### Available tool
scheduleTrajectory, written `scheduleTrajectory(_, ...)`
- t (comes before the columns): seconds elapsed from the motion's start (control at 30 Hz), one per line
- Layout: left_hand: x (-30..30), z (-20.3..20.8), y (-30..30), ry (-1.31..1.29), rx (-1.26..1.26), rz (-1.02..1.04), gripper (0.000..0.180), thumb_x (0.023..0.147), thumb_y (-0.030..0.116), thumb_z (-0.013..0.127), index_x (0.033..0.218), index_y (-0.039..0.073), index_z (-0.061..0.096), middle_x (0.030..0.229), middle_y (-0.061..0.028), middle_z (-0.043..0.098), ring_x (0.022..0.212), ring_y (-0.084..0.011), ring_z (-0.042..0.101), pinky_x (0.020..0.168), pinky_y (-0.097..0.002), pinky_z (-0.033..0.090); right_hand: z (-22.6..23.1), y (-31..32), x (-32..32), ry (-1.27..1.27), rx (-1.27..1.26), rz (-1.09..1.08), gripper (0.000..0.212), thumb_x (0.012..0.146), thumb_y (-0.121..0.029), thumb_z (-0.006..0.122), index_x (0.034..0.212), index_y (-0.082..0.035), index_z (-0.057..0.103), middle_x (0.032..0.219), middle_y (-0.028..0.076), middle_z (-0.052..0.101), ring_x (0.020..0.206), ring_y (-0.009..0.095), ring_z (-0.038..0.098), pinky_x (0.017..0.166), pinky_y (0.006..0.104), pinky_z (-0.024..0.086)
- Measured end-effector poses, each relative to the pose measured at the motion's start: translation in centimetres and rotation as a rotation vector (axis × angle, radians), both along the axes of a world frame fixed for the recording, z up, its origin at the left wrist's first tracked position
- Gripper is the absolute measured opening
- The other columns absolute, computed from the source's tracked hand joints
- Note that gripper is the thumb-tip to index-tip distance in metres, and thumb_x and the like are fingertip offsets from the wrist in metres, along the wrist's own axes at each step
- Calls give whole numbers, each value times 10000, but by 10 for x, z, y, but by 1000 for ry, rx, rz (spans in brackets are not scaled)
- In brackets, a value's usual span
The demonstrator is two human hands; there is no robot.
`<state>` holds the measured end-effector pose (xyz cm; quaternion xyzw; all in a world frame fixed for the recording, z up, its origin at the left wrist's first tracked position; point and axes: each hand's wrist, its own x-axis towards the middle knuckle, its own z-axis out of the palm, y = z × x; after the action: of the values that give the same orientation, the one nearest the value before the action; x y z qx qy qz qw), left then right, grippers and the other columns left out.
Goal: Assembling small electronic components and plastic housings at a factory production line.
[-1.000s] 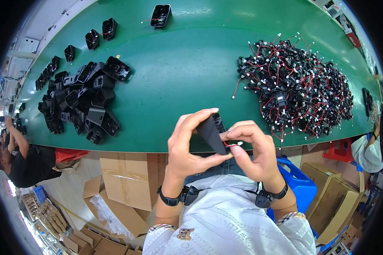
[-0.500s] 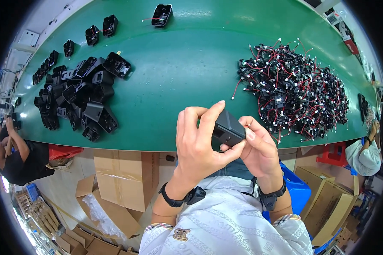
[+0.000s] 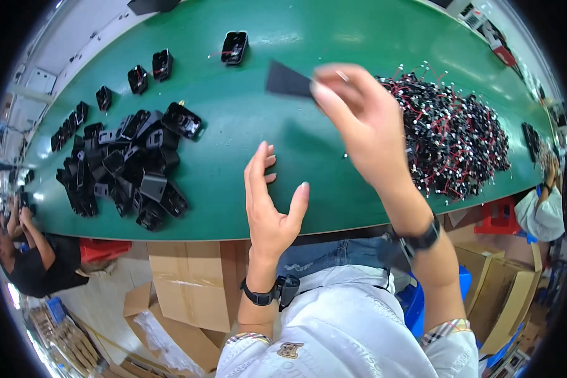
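Note:
My right hand (image 3: 368,123) is raised over the green table, its fingers pinching one end of a black plastic housing (image 3: 288,82). The housing hangs in the air with its smooth outer side showing; its inside is hidden, and hand and part are slightly blurred. Nearer the table's front edge, my left hand (image 3: 269,211) holds nothing, with thumb and fingers apart. To the left lies a pile of black housings (image 3: 151,186). Close beyond my right hand is a big heap of small black parts with red and black wires and white connectors (image 3: 453,135).
On the far side stand single open housings (image 3: 235,47), with more in a line (image 3: 137,79) curving left along the green table (image 3: 233,132). Cardboard boxes (image 3: 192,283) stand on the floor before the table. One person (image 3: 34,246) sits at the left, another (image 3: 542,211) at the right.
My right hand has carried the housing up and away over the table. The left hand has let go of it and opened. The whole view has shifted slightly.

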<state>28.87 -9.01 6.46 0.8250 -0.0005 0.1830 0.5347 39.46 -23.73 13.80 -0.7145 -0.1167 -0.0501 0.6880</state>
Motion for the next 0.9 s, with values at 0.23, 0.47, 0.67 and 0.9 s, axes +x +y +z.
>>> scheduleTrajectory(0.23,9,-6,-8,-94,102,-42,544,860,77,707,1377,-6,556,1358,-203,581,1194,-341,609,949,-419,516,-51,62,144,-387,-795,-360,222,926,-188,704,1119,-82,671,987,158,750,959,355,725,794,444,587)
scheduleTrajectory(0.47,0,-3,3,-111,71,-10,406,859,74,698,1250,-13,633,1318,-206,602,1164,-361,621,923,-415,533,-91,81,137,-659,-1094,-355,221,884,-206,717,1084,-127,664,963,70,736,882,296,688,737,433,579)
scheduleTrajectory(0.67,5,4,-5,-131,54,-59,367,854,78,702,1211,3,657,1310,-197,604,1160,-360,622,904,-408,540,-82,58,144,-607,-1156,-194,395,866,-184,738,1231,-61,648,1234,99,675,1004,303,637,894,415,542)
scheduleTrajectory(0.9,35,31,67,-180,581,192,469,836,160,732,1265,6,622,1374,-234,536,1332,-457,457,1121,-528,385,4,2,20,-568,-970,-132,480,885,-213,729,1306,-26,594,1305,180,612,1098,382,615,973,445,508)
